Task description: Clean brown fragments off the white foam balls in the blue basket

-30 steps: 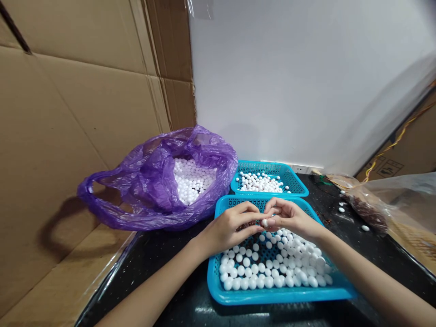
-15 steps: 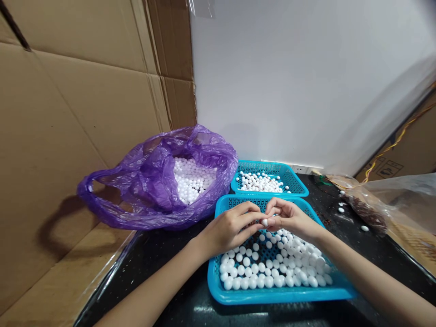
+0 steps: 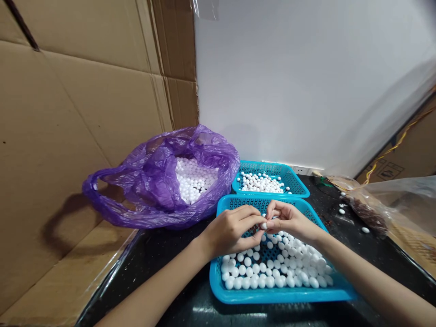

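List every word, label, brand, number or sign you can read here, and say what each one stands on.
Readable text: none.
Boxed printed marks on the cardboard at the right: too small and blurred to make out.
Purple bag, front blue basket, rear blue basket and white balls: no lettering visible.
Large cardboard at the left: no print visible.

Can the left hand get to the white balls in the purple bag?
Probably yes: the purple bag gapes open near the left hand, its white balls showing; only the bag's edge seems between.
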